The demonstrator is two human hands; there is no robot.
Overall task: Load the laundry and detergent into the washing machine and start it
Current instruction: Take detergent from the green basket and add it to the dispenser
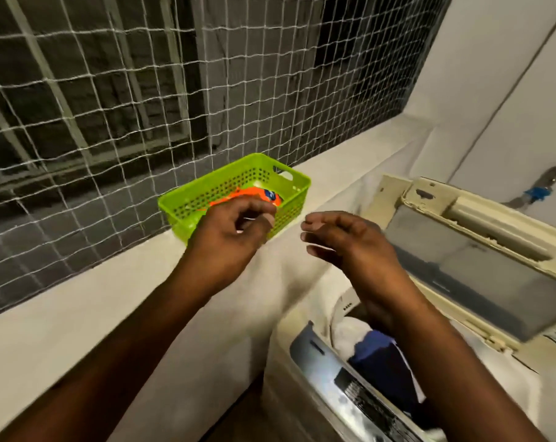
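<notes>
White netting point(142, 90) over a dark barred window fills the upper left of the frame, above a pale ledge point(63, 314) that carries a green perforated basket point(289, 199) at centre. At the basket's near rim the left hand point(232, 237) has its fingers curled narrow over an orange detergent packet point(248, 196) lying inside, though actual contact cannot be told, while the right hand point(347, 240) hovers just beside it with fingers loosely bent and empty. At lower right the washing machine point(302, 378) stands with its lid point(481, 260) raised, white and dark blue laundry point(375, 349) in the drum.
</notes>
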